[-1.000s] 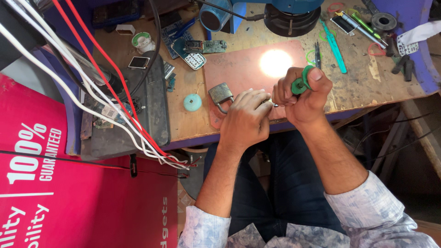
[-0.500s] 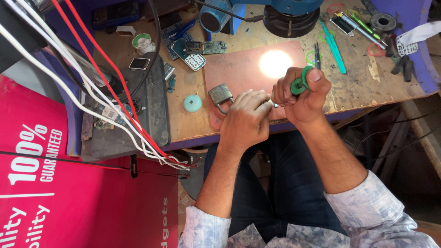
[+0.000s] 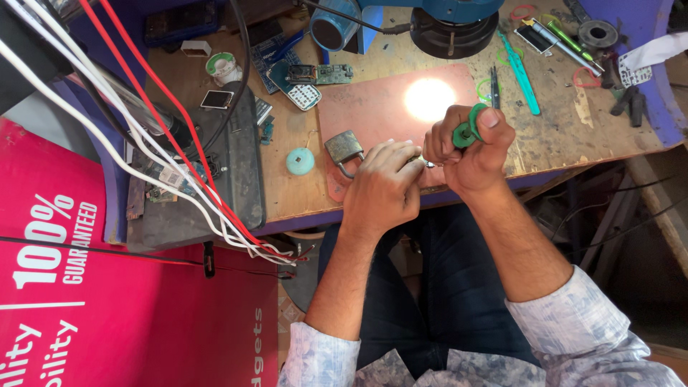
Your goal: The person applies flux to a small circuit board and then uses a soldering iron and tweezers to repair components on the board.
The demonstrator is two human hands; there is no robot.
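Head view shows the right hand fisted round a green-handled screwdriver over the reddish work mat, left hand pinching something small beside the brass padlock; a slipped tip could jab those fingers.

A reddish-brown rubber work mat lies on the scratched wooden bench. Just left of the mat sits a round teal disc, and beyond that a dark flat tray crossed by red and white cables. Above the mat stands a blue microscope base; right of it lie teal plastic tweezers.
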